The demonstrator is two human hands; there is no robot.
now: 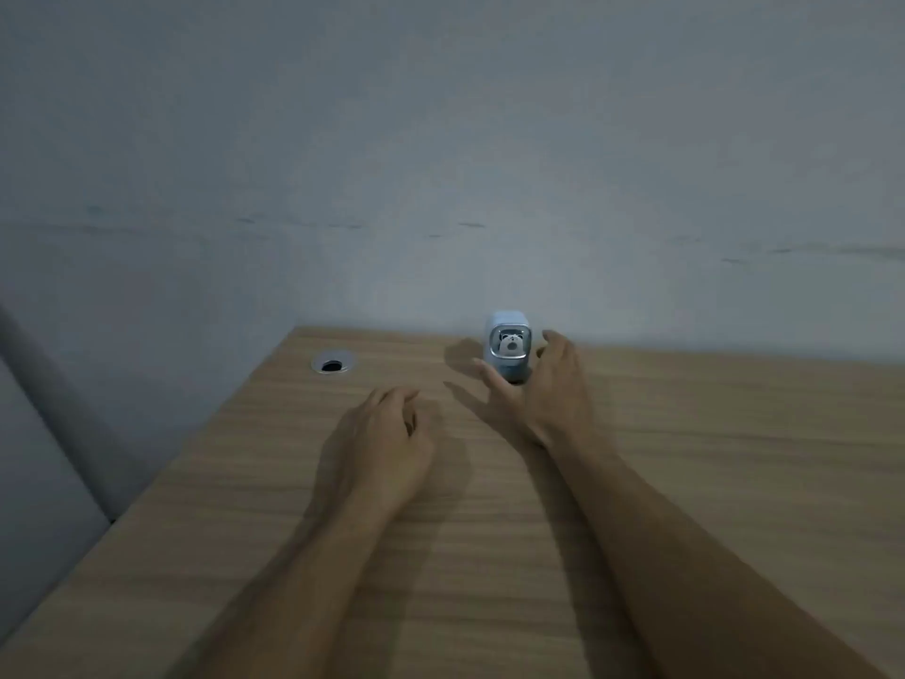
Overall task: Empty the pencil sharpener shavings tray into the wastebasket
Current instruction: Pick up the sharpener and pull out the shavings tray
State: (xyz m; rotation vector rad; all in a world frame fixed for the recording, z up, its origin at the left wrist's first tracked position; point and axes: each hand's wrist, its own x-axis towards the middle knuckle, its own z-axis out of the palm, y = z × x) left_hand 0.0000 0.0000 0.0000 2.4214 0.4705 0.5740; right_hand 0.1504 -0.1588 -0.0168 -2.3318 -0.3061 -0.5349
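A small pale blue pencil sharpener (pixel 508 345) with a panda face on its front stands upright near the back edge of the wooden desk (pixel 710 458). My right hand (pixel 543 389) is right in front of it, fingers spread around its lower part, thumb to the left; it hides the sharpener's base, and I cannot tell whether it touches. My left hand (pixel 382 438) rests on the desk to the lower left, fingers loosely curled, holding nothing. The shavings tray cannot be made out. No wastebasket is in view.
A round cable grommet hole (pixel 333 365) sits in the desk at the back left. A plain grey wall (pixel 440 164) rises right behind the desk. The desk's left edge runs diagonally down to the lower left, with grey floor beyond it.
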